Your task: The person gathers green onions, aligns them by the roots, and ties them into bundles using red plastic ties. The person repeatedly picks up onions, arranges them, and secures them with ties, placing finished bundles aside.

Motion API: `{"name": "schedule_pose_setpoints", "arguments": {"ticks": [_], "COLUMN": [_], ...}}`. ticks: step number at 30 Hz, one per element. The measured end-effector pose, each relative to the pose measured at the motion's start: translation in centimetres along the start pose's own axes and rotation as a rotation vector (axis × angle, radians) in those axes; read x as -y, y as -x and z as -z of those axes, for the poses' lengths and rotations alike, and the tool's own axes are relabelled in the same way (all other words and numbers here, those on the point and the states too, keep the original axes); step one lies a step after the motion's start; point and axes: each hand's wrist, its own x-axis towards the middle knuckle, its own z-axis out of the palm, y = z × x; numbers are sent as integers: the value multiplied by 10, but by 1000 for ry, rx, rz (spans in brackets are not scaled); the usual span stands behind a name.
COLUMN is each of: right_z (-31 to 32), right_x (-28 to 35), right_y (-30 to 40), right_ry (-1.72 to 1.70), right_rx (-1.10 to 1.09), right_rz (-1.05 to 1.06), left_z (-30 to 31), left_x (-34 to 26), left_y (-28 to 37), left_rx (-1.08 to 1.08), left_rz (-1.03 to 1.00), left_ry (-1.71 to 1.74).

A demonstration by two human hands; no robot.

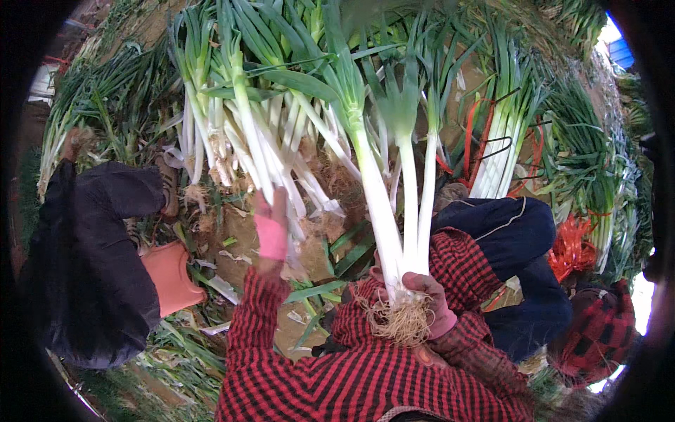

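Observation:
My right hand, in a pinkish glove, grips three long white-stemmed leeks just above their shaggy roots. Their green leaves point away from me. On the left, my left hand wears a similar glove and is blurred. It reaches to the lower end of a leek at the edge of a loose pile; whether its fingers close on that stalk cannot be told. Behind it lie more loose leeks with roots towards me and leaves away.
A bundle of leeks stands among dark metal hooks and red straps at right. Red plastic ties lie nearby. A person in dark clothes is at left by an orange plastic stool; another person's patterned cap shows at lower right.

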Motion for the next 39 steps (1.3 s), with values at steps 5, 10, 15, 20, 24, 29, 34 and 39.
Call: {"name": "schedule_pose_setpoints", "arguments": {"ticks": [5,10,15,20,24,29,34,39], "right_z": [11,31,15,19,24,44,55,33], "right_x": [-6,17,18,17,10,13,14,3], "right_y": [-2,21,61,-1,-14,-20,-17,-22], "right_ry": [174,-258,50,-83,-83,-76,14,-101], "right_rx": [-104,77,34,-74,-40,8,-11,-84], "right_rz": [47,-85,61,67,91,44,119,47], "left_z": [-76,-120,-134,-98,-24,25,20,30], "left_x": [-15,-52,-69,27,64,115,-30,79], "left_y": [118,133,159,57,-61,-132,-46,-93], "left_rx": [454,607,674,464,-508,-127,-50,-110], "left_rz": [372,254,18,57,-289,100,-114,111], "left_ry": [135,296,239,83,-662,-138,34,37]}}
